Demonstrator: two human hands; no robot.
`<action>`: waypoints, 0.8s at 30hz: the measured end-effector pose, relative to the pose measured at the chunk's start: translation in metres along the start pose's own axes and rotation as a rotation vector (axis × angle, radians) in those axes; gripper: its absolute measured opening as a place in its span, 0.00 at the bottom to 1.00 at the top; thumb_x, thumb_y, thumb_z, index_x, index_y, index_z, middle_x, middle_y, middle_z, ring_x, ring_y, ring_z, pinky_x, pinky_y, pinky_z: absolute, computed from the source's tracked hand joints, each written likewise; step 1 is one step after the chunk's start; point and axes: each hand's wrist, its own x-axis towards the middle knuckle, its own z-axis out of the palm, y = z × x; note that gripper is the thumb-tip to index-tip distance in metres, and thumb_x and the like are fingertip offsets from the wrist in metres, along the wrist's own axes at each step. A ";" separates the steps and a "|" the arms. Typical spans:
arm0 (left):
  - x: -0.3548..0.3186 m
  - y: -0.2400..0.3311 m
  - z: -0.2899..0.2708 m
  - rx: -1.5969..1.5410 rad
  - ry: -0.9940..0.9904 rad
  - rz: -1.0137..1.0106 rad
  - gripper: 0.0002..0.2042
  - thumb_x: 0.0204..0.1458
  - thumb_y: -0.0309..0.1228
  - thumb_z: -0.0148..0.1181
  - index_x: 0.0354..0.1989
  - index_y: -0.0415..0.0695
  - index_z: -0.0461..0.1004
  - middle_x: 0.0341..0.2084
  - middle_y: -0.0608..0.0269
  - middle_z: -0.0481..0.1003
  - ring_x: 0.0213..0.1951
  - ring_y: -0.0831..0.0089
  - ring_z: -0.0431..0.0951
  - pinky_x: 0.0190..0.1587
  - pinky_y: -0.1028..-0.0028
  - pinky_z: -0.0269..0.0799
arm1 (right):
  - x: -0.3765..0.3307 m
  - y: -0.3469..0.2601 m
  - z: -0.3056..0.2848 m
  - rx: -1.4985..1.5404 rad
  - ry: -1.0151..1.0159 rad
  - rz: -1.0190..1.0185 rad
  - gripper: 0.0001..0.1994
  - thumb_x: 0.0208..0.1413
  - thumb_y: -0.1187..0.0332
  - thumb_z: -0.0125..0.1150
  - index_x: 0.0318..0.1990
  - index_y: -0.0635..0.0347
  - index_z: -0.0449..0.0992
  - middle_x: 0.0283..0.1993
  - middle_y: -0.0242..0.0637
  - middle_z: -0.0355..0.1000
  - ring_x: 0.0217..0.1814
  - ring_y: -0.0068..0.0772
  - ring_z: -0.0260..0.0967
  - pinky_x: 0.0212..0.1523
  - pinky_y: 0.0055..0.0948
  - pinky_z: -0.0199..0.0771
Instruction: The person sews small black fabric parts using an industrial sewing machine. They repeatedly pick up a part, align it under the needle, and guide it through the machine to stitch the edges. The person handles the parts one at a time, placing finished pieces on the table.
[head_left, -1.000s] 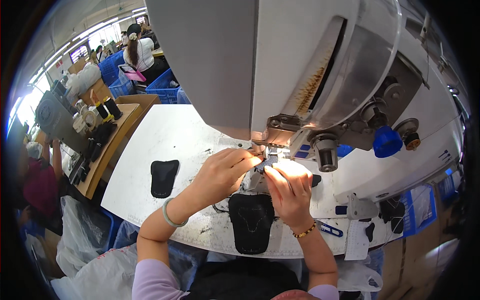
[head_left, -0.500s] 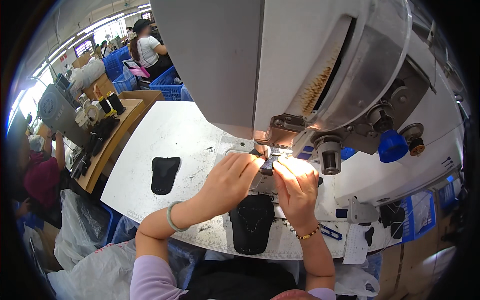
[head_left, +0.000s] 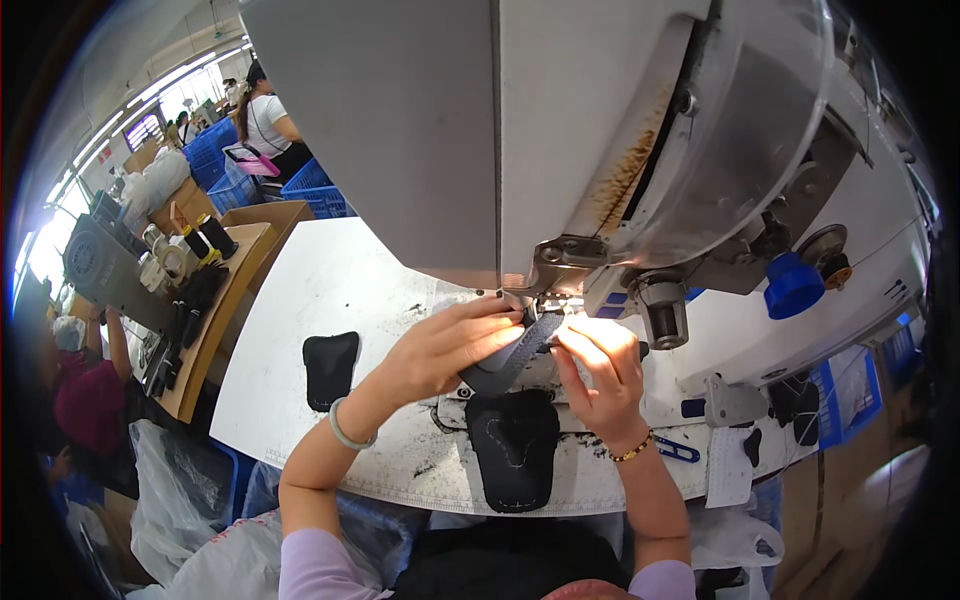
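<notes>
Both hands pinch the grey strap [head_left: 508, 358] under the machine head [head_left: 560, 150]: left hand [head_left: 445, 345] closed on its near end, right hand [head_left: 600, 365] fingertips on the far end. Keep it taut, fingers clear of the needle. Black piece [head_left: 515, 450] lies just below the grip.

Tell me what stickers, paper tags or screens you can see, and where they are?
Paper tag: hangs off the white table's front edge at the right; a tall white rectangle with small dark print.
Sign: far back left on the wall; small and reddish, too blurry to tell more.
Screens: none visible.
</notes>
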 end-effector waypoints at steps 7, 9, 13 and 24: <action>0.008 0.036 0.005 0.245 -0.003 -0.010 0.21 0.37 0.19 0.53 0.45 0.27 0.69 0.42 0.44 0.72 0.46 0.49 0.75 0.48 0.62 0.75 | -0.006 -0.011 -0.002 0.069 -0.029 -0.173 0.22 0.40 0.75 0.67 0.46 0.51 0.72 0.46 0.28 0.69 0.46 0.29 0.68 0.42 0.29 0.65; 0.013 0.048 0.008 0.332 -0.018 -0.056 0.20 0.38 0.18 0.53 0.45 0.27 0.69 0.42 0.44 0.72 0.46 0.50 0.75 0.48 0.63 0.75 | -0.008 -0.010 -0.003 0.065 -0.056 -0.168 0.21 0.41 0.76 0.65 0.46 0.52 0.71 0.47 0.28 0.69 0.45 0.28 0.69 0.44 0.29 0.64; 0.021 0.066 0.016 0.470 -0.052 -0.110 0.18 0.41 0.17 0.52 0.44 0.26 0.69 0.41 0.43 0.72 0.46 0.51 0.75 0.48 0.65 0.75 | -0.007 -0.004 -0.011 0.087 -0.068 -0.149 0.17 0.43 0.76 0.63 0.44 0.54 0.71 0.46 0.28 0.72 0.39 0.25 0.69 0.46 0.28 0.64; 0.014 0.057 0.025 0.384 0.022 -0.166 0.20 0.42 0.16 0.52 0.47 0.24 0.66 0.45 0.42 0.69 0.52 0.49 0.71 0.53 0.64 0.70 | 0.002 -0.001 -0.018 0.117 -0.146 -0.139 0.16 0.43 0.77 0.61 0.43 0.56 0.74 0.44 0.29 0.72 0.40 0.26 0.67 0.45 0.28 0.64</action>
